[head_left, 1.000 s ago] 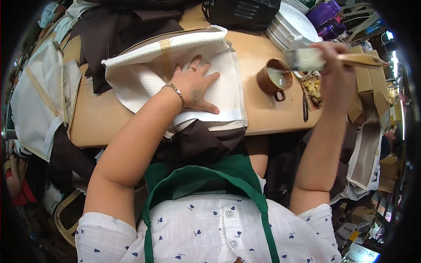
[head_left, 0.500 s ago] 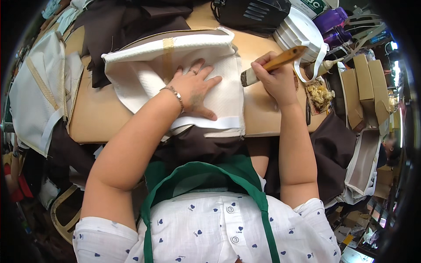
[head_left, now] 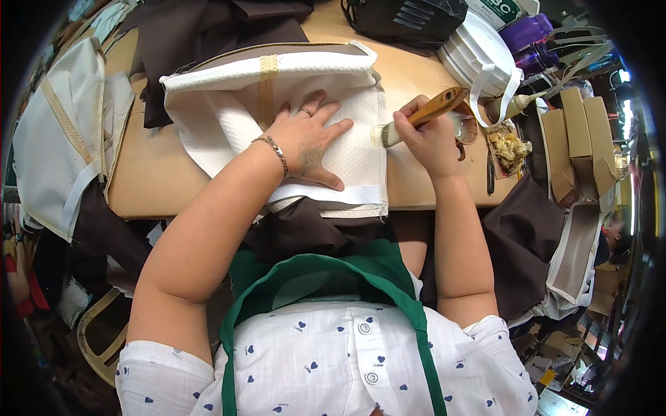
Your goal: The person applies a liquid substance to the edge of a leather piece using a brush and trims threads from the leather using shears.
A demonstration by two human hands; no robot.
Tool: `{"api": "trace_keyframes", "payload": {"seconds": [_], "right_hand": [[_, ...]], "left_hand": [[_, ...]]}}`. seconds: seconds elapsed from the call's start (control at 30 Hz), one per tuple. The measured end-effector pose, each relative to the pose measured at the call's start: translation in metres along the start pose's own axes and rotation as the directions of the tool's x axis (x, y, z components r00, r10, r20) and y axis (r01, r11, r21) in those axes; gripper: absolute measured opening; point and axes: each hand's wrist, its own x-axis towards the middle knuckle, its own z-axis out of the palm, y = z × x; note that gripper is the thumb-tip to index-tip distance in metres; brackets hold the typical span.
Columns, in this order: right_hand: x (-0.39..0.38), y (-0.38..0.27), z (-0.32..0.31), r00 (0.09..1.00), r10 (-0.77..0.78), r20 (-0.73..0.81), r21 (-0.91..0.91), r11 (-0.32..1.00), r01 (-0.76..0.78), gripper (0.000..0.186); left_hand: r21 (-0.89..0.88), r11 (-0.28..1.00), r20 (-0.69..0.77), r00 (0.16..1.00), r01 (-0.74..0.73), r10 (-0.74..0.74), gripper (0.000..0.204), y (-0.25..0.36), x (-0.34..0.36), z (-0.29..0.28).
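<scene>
A: What has each hand got?

B: The left hand [head_left: 309, 142] lies flat with fingers spread on the white quilted fabric panel [head_left: 347, 149], pressing it to the wooden bench [head_left: 149, 184]; its grip is fully open and holds nothing. The right hand [head_left: 430, 135] has its grip closed round the wooden-handled flat brush [head_left: 416, 118], bristles touching the panel's right edge.

A: And where does the panel sit?

B: In the middle of the bench, just ahead of the person's green apron [head_left: 326, 274], with a beige woven strap [head_left: 267, 76] running down its upper part and a white band along the near edge.

A: How far along does the brushing look?

B: Hard to judge. I can't make out any wet or coated stretch on the cloth, so I'd guess the right edge is only now being worked, and the rest of that edge may be left.

A: Anything close by?

B: A small brown cup [head_left: 466, 128] sits just beyond the right hand, partly hidden by it. A white plastic bucket [head_left: 482, 59] stands behind that, dark brown cloth [head_left: 208, 28] lies at the far side, and more white bag pieces [head_left: 66, 139] hang at the left.
</scene>
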Motion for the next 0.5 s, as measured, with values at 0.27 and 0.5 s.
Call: {"api": "trace_keyframes", "payload": {"seconds": [0.27,0.5], "right_hand": [[0.013,-0.007,0.015,0.999,-0.010,-0.037,-0.012,1.000,0.010,0.014],[0.013,-0.012,0.000,0.996,-0.053,-0.077,-0.137,0.990,0.042,0.014]], "left_hand": [[-0.069,0.997,0.057,0.998,0.016,-0.012,0.097,-0.005,0.005,0.003],[-0.055,0.998,0.043,0.999,0.004,-0.002,0.098,-0.005,0.005,0.003]]}}
